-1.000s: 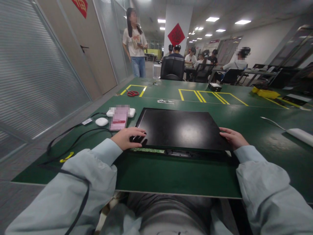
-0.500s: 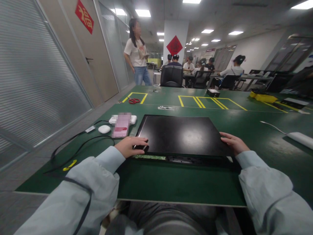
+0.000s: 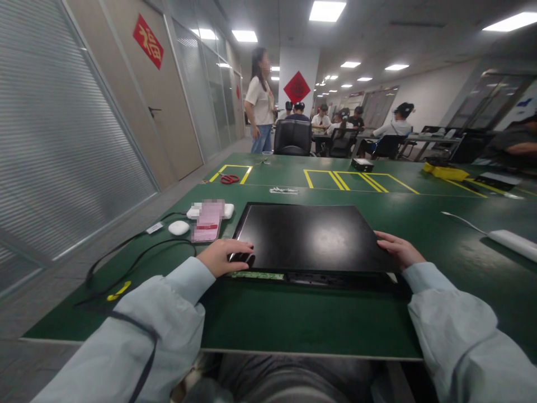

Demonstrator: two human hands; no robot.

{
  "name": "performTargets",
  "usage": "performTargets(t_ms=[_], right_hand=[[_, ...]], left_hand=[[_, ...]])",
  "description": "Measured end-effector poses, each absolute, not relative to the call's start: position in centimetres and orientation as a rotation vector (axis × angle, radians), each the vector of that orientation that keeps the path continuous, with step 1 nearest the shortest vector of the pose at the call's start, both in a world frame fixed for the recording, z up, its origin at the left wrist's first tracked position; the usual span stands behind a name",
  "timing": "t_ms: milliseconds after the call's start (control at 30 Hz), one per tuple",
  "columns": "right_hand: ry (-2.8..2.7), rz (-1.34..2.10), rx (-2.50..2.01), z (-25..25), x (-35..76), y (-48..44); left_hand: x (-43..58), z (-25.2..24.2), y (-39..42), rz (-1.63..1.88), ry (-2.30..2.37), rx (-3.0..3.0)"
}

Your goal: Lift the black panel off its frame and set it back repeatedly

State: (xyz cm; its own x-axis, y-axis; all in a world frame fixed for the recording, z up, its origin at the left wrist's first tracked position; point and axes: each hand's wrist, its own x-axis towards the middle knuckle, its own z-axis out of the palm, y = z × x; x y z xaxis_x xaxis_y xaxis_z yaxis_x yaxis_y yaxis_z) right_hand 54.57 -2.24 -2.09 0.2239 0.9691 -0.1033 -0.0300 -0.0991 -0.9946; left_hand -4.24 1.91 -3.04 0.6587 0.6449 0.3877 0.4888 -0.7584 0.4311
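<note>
A flat black display panel (image 3: 302, 238) lies over a dark frame (image 3: 335, 280) on the green table. Below its near edge, a strip of green circuit board (image 3: 258, 276) shows at the left. My left hand (image 3: 222, 257) grips the panel's left edge near the front corner, fingers on top. At the opposite edge, my right hand (image 3: 400, 251) has its fingers along the side, partly hidden beneath the panel. The near edge sits slightly apart from the frame under it.
Left of the panel are a pink phone (image 3: 208, 221), a white rounded case (image 3: 179, 228) and a black cable (image 3: 138, 249). Red-handled scissors (image 3: 229, 179) lie farther back. A white bar-shaped device (image 3: 514, 244) with a cord is at right. One person (image 3: 260, 106) stands beyond the table.
The view has tilted up slightly, so the table appears lower. The standing person has moved right and turned. Both hands keep nearly the same hold on the panel.
</note>
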Motion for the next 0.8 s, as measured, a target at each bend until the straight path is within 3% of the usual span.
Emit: performTargets(t_ms=[367, 800], right_hand=[[-0.756, 1.113, -1.451, -2.2, 54.6, -0.8], [-1.007, 0.883, -1.486, -3.6, 55.5, -0.3]], left_hand=[[-4.2, -0.9, -0.4, 0.572, 1.158, 2.544], [-4.2, -1.1, -0.1, 0.538, 1.174, 2.517]])
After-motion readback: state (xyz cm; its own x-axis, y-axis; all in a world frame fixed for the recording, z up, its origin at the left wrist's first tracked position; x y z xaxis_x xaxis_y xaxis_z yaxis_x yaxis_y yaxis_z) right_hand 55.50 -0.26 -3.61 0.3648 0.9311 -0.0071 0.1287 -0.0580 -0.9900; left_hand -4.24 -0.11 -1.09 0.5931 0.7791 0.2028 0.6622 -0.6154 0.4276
